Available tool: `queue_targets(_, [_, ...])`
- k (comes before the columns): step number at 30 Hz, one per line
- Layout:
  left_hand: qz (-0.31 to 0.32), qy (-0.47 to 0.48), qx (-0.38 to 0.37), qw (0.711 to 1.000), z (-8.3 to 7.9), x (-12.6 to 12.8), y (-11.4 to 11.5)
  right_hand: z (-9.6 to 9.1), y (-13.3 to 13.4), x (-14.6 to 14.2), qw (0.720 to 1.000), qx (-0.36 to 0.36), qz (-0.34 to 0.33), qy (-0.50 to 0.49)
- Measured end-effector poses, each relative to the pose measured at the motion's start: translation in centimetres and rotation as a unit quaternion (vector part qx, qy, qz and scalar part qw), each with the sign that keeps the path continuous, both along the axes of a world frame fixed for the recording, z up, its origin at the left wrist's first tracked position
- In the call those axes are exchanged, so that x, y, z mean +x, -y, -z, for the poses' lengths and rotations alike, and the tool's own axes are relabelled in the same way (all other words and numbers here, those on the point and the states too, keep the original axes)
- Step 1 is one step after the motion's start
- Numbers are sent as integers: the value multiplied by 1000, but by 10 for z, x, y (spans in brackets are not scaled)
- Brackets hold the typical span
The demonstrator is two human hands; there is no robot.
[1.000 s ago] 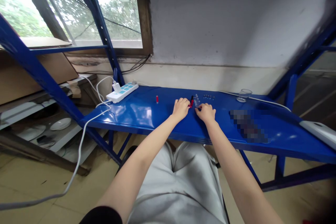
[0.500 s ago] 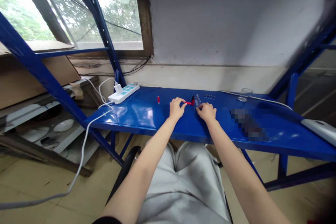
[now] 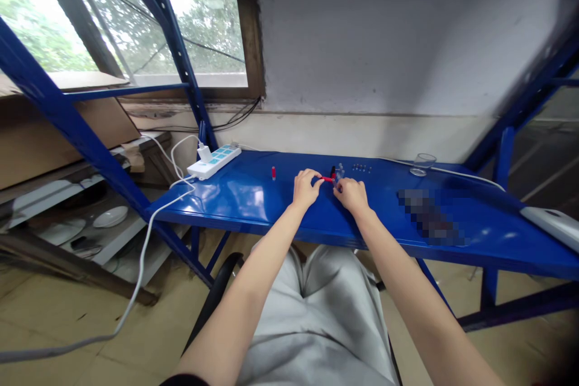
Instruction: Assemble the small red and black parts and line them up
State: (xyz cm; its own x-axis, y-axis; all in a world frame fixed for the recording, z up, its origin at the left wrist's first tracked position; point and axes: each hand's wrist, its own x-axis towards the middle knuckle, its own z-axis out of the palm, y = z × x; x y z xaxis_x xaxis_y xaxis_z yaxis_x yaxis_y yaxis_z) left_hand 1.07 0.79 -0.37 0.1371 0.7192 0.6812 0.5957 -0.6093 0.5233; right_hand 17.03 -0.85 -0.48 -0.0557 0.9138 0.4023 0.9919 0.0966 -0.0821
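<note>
The left hand (image 3: 306, 188) and the right hand (image 3: 351, 195) were held close together but apart, just above the blue steel tabletop (image 3: 235, 208). A thin red rod (image 3: 326, 179) was pinched in the left fingers, its long axis almost level and its tip pointed right, toward a cluster of small clear pieces (image 3: 338, 174), apparently to keep it in line with them. Whether these were gripped by the right hand could not be told. Toward the tabletop's far edge, a row of small dark beads (image 3: 360, 167), an upright red cylinder (image 3: 274, 173) and a white power strip (image 3: 213, 161) were placed.
</note>
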Motion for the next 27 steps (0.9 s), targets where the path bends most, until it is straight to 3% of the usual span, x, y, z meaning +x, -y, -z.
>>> queue_targets(15, [12,20,8,1000,-3,0,2,-4,3,-3,1000,-11,2,0])
queue_targets(27, [36,-59,38,997,-3,2,9,-5,4,-5,1000,0,-12,11])
